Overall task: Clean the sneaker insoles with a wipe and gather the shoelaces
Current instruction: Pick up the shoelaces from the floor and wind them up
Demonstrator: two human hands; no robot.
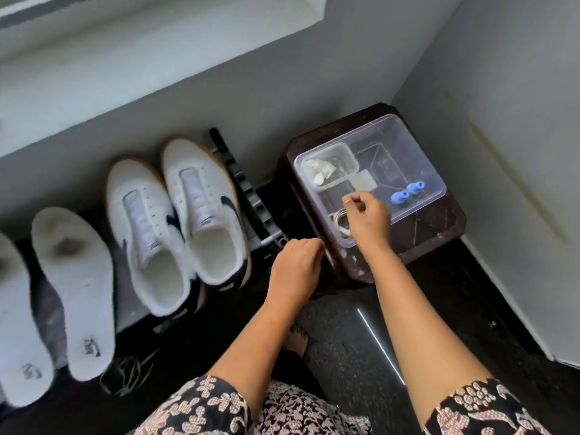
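Right hand, its pinch unreadable, is held over the clear plastic box; coiled white shoelace is best lifted whole.

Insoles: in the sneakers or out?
Out. Two insoles lie flat on the floor, left of the sneakers, printed side up.

Leftmost insole cut off; white coil half-hidden behind right hand
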